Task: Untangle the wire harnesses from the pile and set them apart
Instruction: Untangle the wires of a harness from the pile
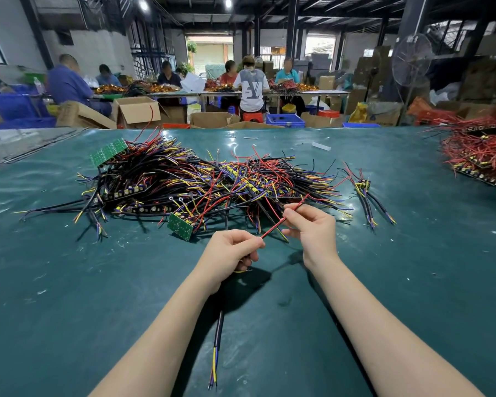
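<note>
- Teal bench [69,282] carries the pile [184,179] of harnesses.
- Just near the pile, a red wire [272,229] slants straight from near-left to far-right. The left hand [232,250] pinches its near end, and the right hand [309,224] pinches it farther along.
- Black cable [218,333] points near, under the left forearm.
- Lone harness [364,193] lies right of the pile.

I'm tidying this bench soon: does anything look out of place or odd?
Only small things: a green board leans tilted at the near edge of the pile, and a white scrap lies loose on the mat.
</note>
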Motion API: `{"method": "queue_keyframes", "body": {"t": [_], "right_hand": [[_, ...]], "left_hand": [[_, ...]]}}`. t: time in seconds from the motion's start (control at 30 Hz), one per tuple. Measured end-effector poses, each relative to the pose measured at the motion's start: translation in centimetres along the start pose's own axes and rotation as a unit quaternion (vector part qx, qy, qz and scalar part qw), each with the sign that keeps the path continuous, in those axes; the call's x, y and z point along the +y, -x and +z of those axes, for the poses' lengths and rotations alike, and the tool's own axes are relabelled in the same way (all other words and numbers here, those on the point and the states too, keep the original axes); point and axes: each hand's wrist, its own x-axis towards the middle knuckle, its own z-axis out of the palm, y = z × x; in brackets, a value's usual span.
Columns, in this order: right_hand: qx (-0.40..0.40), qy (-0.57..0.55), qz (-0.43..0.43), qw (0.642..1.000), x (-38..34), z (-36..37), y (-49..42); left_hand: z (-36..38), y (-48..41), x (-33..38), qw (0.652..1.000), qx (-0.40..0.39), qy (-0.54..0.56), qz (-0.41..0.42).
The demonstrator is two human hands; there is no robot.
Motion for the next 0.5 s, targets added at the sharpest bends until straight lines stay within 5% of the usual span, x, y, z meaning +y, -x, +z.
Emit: {"method": "queue_keyframes", "body": {"t": [0.33, 0.5], "right_hand": [[0.027, -0.125, 0.068, 0.989, -0.4, -0.7, -0.5], [0.069, -0.152, 0.054, 0.984, -0.7, -1.2, -1.1]], "left_hand": [[0.0, 0.1, 0.2, 0.999, -0.038, -0.023, 0.003], [-0.2, -0.1, 0.2, 1.000, 0.007, 0.009, -0.003]]}}
